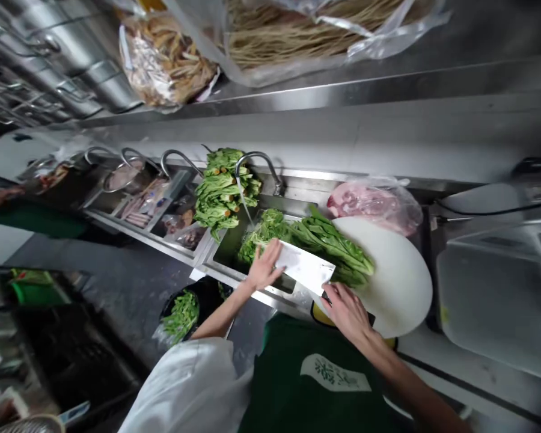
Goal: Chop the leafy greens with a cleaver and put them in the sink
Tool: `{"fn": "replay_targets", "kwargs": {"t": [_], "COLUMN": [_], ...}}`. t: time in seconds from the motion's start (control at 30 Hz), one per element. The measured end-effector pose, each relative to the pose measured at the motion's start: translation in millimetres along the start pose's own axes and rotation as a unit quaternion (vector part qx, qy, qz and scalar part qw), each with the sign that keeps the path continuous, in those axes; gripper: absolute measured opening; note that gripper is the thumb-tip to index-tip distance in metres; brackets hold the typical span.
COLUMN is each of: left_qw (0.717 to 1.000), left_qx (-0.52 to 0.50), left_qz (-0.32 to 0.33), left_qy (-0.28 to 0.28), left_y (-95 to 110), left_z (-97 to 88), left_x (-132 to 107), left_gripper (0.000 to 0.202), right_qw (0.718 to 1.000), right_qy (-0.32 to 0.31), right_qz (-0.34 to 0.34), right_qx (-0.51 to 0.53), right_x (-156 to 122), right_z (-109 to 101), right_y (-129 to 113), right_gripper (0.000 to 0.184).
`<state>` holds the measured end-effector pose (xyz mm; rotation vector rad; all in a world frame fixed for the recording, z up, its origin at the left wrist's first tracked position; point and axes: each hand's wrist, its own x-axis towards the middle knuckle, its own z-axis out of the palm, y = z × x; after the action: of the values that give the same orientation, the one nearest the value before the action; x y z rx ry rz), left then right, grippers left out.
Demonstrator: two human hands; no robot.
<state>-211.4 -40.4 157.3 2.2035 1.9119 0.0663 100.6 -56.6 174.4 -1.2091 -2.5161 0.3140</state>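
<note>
A: Right hand (348, 310) is closed on the cleaver (304, 267) handle. Left hand (264, 269) lies flat, fingers spread, on the blade's far end.
B: Leafy greens (338, 243)?
A: Under the blade, on the white cutting board (397, 288), tips over the sink (223, 249). Light, limp, probably wet (slippery), so best pinched at the stems.

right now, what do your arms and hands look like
The left hand and right hand are bare: no gloves, no rings or watch that I can see. The left arm has a white short sleeve; the right forearm is uncovered. A green apron with a pale logo covers the chest.
</note>
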Motion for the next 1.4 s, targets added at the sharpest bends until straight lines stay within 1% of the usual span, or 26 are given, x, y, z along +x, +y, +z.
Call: {"fn": "replay_targets", "kwargs": {"t": [0.03, 0.07, 0.1, 0.13, 0.17, 0.2, 0.23, 0.27, 0.3, 0.33, 0.37, 0.43, 0.47, 0.5, 0.57, 0.6, 0.67, 0.73, 0.8, 0.87, 0.93, 1.0, 1.07, 1.17, 1.3, 1.4], "left_qw": [0.996, 0.983, 0.968, 0.959, 0.958, 0.965, 0.976, 0.985, 0.99, 0.989, 0.983, 0.959, 0.946, 0.933, 0.916, 0.917, 0.93, 0.945, 0.953, 0.958, 0.961, 0.966, 0.97, 0.968, 0.957, 0.956], "left_qx": [-0.015, -0.028, -0.037, -0.044, -0.049, -0.057, -0.07, -0.084, -0.096, -0.1, -0.091, -0.027, 0.017, 0.06, 0.122, 0.139, 0.151, 0.154, 0.16, 0.166, 0.166, 0.161, 0.158, 0.164, 0.144, 0.111], "left_qz": [-0.092, -0.18, -0.246, -0.282, -0.282, -0.248, -0.189, -0.113, -0.026, 0.063, 0.149, 0.28, 0.319, 0.345, 0.358, 0.348, 0.304, 0.259, 0.238, 0.229, 0.218, 0.201, 0.181, 0.175, 0.201, 0.192], "left_qy": [-0.009, -0.015, -0.012, 0.001, 0.025, 0.055, 0.082, 0.1, 0.1, 0.086, 0.058, -0.017, -0.054, -0.088, -0.132, -0.141, -0.142, -0.125, -0.094, -0.057, -0.034, -0.026, -0.034, -0.074, -0.152, -0.191], "left_y": [-28, -53, -73, -87, -93, -91, -80, -61, -35, -4, 29, 91, 116, 135, 159, 166, 175, 182, 190, 195, 197, 197, 197, 199, 201, 203], "left_z": [2.0, 3.3, 4.2, 4.5, 4.4, 3.8, 2.9, 2.2, 2.0, 2.9, 5.5, 16.2, 23.7, 31.7, 46.4, 52.1, 59.4, 63.7, 67.5, 72.2, 76.4, 78.4, 77.7, 74.5, 72.1, 72.4], "left_x": [-7, -12, -15, -15, -11, -3, 8, 21, 35, 50, 65, 95, 110, 126, 157, 172, 194, 201, 190, 165, 138, 119, 115, 134, 176, 192], "left_gripper": [0.068, 0.063, 0.06, 0.057, 0.055, 0.054, 0.053, 0.053, 0.055, 0.059, 0.067, 0.095, 0.107, 0.116, 0.121, 0.119, 0.112, 0.109, 0.109, 0.107, 0.103, 0.102, 0.107, 0.114, 0.119, 0.114], "right_qw": [1.0, 0.999, 0.998, 0.994, 0.988, 0.978, 0.965, 0.95, 0.933, 0.914, 0.895, 0.856, 0.839, 0.826, 0.811, 0.808, 0.812, 0.819, 0.831, 0.845, 0.866, 0.888, 0.9, 0.895, 0.863, 0.848], "right_qy": [-0.002, 0.005, 0.022, 0.044, 0.066, 0.084, 0.093, 0.094, 0.087, 0.073, 0.056, 0.021, 0.009, 0.006, 0.02, 0.03, 0.04, 0.037, 0.026, 0.015, 0.002, -0.015, -0.043, -0.091, -0.161, -0.186], "right_qz": [0.009, 0.03, 0.059, 0.096, 0.14, 0.19, 0.244, 0.298, 0.35, 0.399, 0.442, 0.513, 0.538, 0.556, 0.573, 0.573, 0.566, 0.557, 0.543, 0.524, 0.488, 0.446, 0.418, 0.424, 0.474, 0.491], "right_qx": [0.003, 0.01, 0.017, 0.023, 0.025, 0.022, 0.015, 0.009, 0.008, 0.014, 0.027, 0.06, 0.078, 0.093, 0.12, 0.13, 0.14, 0.132, 0.119, 0.107, 0.108, 0.114, 0.118, 0.105, 0.073, 0.063], "right_x": [-4, -11, -21, -34, -47, -60, -72, -83, -93, -101, -109, -122, -128, -134, -143, -146, -148, -144, -137, -128, -119, -112, -107, -102, -91, -82], "right_z": [-2, -6, -12, -20, -28, -37, -44, -49, -52, -52, -50, -41, -35, -28, -17, -13, -7, -2, 2, 8, 14, 19, 21, 20, 14, 9], "right_y": [2, 6, 10, 15, 19, 23, 26, 28, 30, 32, 35, 38, 39, 39, 35, 33, 33, 38, 49, 60, 68, 72, 73, 74, 80, 82], "right_gripper": [0.013, 0.014, 0.017, 0.021, 0.027, 0.032, 0.038, 0.041, 0.043, 0.044, 0.044, 0.044, 0.044, 0.043, 0.041, 0.04, 0.037, 0.033, 0.03, 0.029, 0.029, 0.031, 0.032, 0.034, 0.033, 0.033]}}
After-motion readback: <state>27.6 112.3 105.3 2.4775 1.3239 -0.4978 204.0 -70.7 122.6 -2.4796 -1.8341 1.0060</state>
